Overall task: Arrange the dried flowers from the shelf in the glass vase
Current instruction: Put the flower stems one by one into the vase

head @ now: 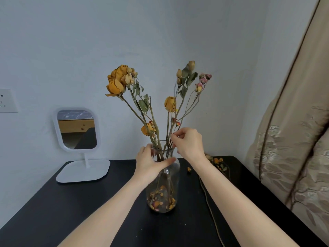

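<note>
A clear glass vase (pixel 173 177) stands upright on the black table (pixel 71 202), with fallen petals lying in its bottom. Several dried flowers (pixel 117 81) with yellow and pink heads rise from its mouth and fan out left and right. My left hand (pixel 148 162) wraps around the vase's neck. My right hand (pixel 188 141) is just above the rim on the right, its thumb and fingers pinching thin stems of the right-hand bunch. Another dried stem (pixel 218 163) lies flat on the table behind my right forearm, partly hidden.
A white standing mirror (pixel 77 130) is at the table's back left. A loose petal (pixel 189 169) lies right of the vase. A beige patterned curtain (pixel 293 139) hangs along the table's right edge. The wall is close behind, with a socket (pixel 7 100) at left.
</note>
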`<move>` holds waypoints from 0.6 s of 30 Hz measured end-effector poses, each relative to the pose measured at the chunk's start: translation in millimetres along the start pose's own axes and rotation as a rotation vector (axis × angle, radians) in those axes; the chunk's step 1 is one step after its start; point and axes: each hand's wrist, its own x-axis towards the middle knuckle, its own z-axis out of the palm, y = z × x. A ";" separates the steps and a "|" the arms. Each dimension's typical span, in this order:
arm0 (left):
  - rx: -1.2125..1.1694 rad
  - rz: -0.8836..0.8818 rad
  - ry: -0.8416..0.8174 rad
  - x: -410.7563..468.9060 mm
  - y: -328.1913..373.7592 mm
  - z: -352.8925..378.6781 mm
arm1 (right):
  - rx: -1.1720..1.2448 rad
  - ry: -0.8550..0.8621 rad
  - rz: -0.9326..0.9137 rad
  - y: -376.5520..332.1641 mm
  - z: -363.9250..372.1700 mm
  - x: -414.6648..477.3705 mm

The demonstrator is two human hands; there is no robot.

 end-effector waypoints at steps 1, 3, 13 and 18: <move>-0.004 -0.003 -0.007 0.3 -0.6 -0.6 | 0.012 -0.007 -0.001 -0.5 0.9 1.1; -0.016 -0.010 -0.030 1.3 -1.7 -1.8 | 0.021 -0.004 -0.006 0.2 2.9 1.2; -0.069 0.018 -0.125 3.1 1.0 -13.3 | 0.002 0.036 -0.067 9.2 -2.0 -2.7; -0.124 -0.038 -0.176 4.2 4.8 -16.9 | -0.103 0.021 -0.101 6.1 0.5 -4.8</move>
